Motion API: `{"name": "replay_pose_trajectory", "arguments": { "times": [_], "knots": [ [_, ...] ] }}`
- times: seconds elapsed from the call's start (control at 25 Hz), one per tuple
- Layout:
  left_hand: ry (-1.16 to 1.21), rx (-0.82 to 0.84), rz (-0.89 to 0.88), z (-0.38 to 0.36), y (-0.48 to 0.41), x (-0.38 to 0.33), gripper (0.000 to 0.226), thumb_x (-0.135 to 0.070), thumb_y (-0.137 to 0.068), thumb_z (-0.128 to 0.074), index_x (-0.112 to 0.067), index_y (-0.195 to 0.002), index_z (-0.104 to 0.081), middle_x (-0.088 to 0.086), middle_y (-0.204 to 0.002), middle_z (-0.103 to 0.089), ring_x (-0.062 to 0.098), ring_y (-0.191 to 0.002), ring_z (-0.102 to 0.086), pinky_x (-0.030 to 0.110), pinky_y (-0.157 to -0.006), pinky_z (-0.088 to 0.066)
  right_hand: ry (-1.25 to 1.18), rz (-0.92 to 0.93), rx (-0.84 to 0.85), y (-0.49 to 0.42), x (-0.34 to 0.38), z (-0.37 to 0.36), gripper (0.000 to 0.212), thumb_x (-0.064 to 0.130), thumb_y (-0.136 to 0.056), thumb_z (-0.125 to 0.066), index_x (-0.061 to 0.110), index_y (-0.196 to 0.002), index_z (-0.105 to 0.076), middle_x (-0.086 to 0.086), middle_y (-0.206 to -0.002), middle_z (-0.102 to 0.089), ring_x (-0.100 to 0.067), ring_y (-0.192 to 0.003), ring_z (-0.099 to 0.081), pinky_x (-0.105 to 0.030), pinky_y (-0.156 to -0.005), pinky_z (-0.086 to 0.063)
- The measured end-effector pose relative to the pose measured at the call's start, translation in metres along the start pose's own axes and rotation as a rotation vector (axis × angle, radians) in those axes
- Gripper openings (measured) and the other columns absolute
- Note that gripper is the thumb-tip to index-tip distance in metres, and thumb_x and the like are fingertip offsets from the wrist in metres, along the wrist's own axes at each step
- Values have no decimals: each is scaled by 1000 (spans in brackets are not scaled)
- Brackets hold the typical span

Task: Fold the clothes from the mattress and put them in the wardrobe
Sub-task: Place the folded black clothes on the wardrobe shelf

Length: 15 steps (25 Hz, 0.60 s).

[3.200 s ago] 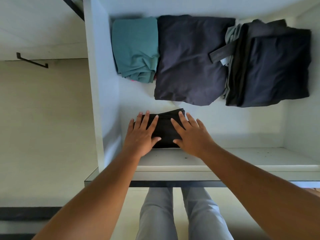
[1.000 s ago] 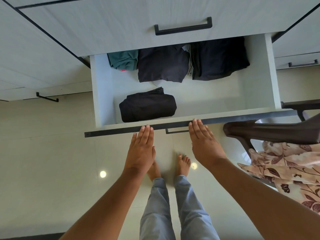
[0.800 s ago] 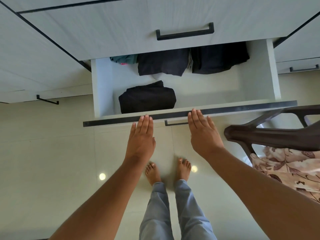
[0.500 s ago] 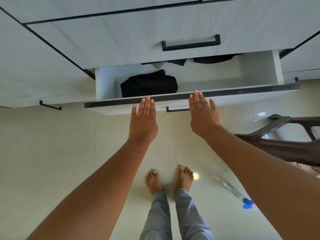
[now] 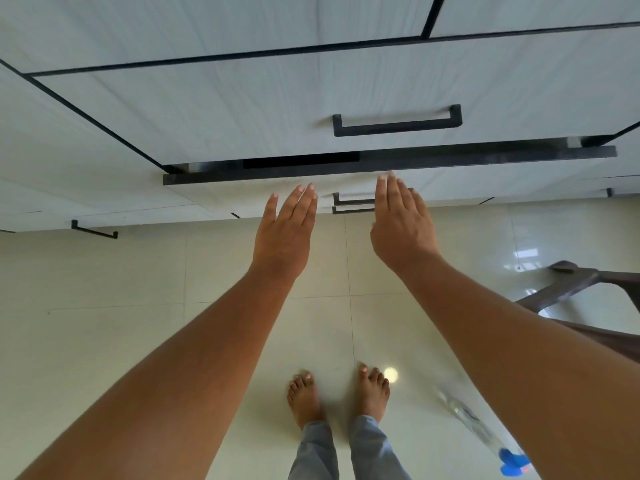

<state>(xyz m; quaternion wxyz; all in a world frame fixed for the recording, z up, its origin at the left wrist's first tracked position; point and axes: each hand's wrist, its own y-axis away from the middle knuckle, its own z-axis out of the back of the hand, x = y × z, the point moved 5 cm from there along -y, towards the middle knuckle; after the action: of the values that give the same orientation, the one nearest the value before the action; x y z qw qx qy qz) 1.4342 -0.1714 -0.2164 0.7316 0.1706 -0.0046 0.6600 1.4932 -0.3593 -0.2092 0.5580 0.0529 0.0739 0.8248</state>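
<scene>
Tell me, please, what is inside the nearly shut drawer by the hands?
Only a black strip shows through the narrow gap behind the drawer front. Everything else inside is covered by the upper drawer.

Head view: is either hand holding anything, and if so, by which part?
Nothing is held: left hand and right hand are flat, fingers straight, at the nearly shut drawer front.

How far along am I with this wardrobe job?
Done: the drawer is almost shut, only a dark slit open at its top. In hand: the left hand and right hand, fingers straight, are at its front, seemingly pushing it in. Left: closing that gap; no clothes or mattress show, so whether more remain is unclear.
</scene>
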Motion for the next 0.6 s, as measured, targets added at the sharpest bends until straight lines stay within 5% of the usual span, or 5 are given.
{"name": "replay_pose_trajectory", "arguments": {
  "times": [0.28,0.6],
  "knots": [
    [-123,14,5,0,-26,14,69,-21,-102,-27,-4,-162,3,14,-171,5,29,-159,1,49,-128,-6,133,45,118,-20,-4,-16,88,43,-101,-45,5,-161,8,-16,-170,11,-31,-157,10,-52,-127,-5],
    [-194,66,-28,0,-39,30,68,-22,-104,-28,-4,-161,4,16,-171,7,29,-159,3,49,-128,-6,177,35,160,-42,-2,-13,85,42,-102,-39,5,-160,9,-15,-170,12,-30,-157,14,-51,-127,-1]
  ]
}}
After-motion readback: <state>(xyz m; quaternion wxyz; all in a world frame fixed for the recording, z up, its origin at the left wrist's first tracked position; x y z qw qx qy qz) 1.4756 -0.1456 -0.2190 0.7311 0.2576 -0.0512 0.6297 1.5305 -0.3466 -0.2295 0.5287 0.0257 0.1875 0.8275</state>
